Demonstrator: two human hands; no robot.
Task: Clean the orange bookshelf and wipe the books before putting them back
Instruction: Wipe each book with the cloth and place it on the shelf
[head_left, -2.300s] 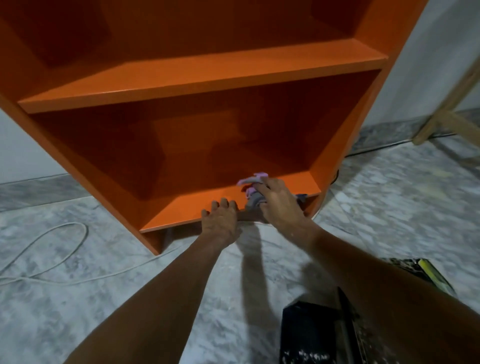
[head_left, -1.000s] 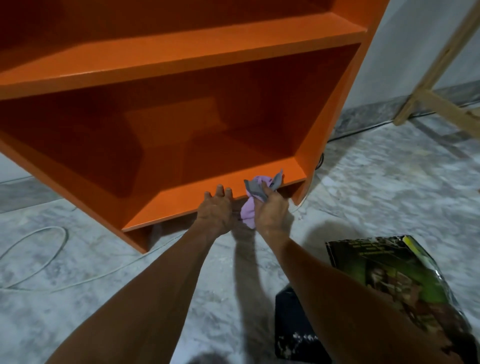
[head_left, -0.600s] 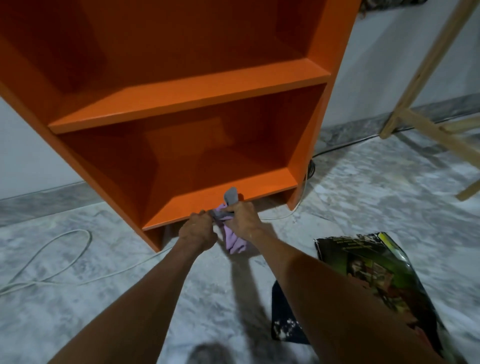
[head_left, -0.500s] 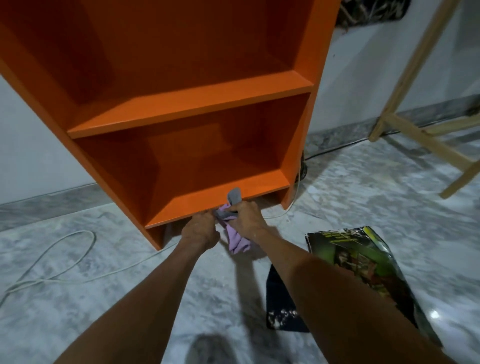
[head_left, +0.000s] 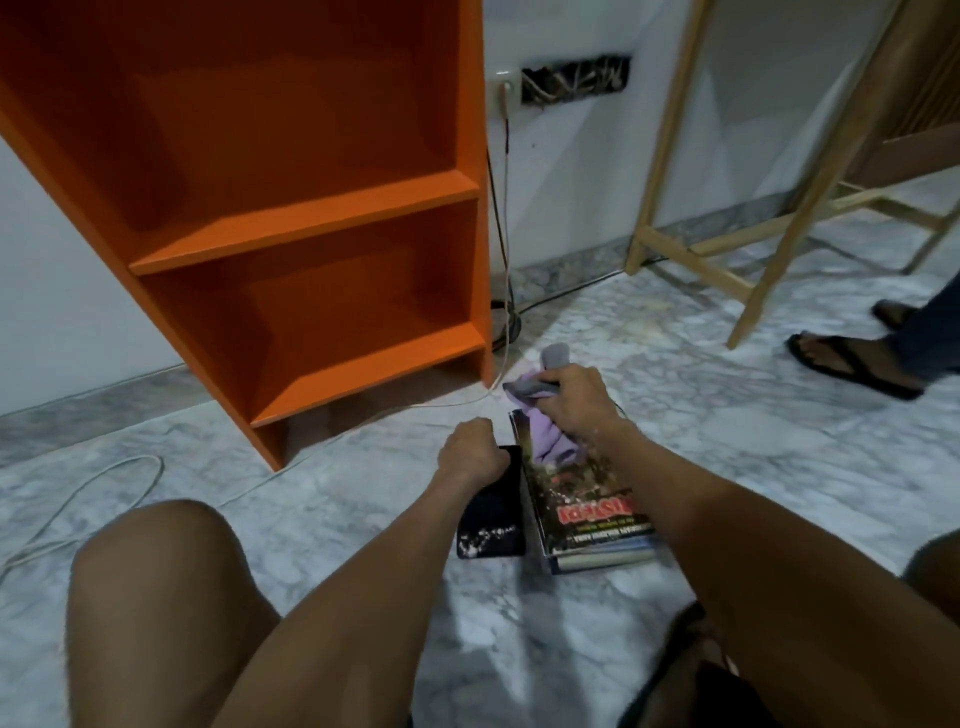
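Left hand: the left hand (head_left: 470, 449) is curled into a loose fist resting on the far end of a black book (head_left: 493, 512); whether the fingers actually grip it cannot be told.
Right hand: the right hand (head_left: 574, 402) is clamped on a lilac and grey cloth (head_left: 543, 415), the cloth's tail hanging onto the cover below it.
Books: a stack of books (head_left: 584, 506) with a dark illustrated cover lies on the marble floor (head_left: 727, 431) directly under the right hand; the black book lies just left of it, the two touching or nearly so.
Step in hand: judged to be the start of wiping the top cover.
Bookshelf: the orange bookshelf (head_left: 311, 218) stands beyond and left of both hands, all visible shelves bare.
Cables: a white cord (head_left: 78, 499) trails on the floor left of the left hand; another runs up the wall behind the shelf's right side.
Beyond the right hand: a wooden frame (head_left: 769, 208) and a sandalled foot (head_left: 852, 358), well apart.
Risk one: wiping with the stack unbraced could slide the top book off, the floor being smooth.
Risk two: a dusty cloth may smear the cover.
Risk three: carrying books back, a foot or book could snag the cord by the shelf base.
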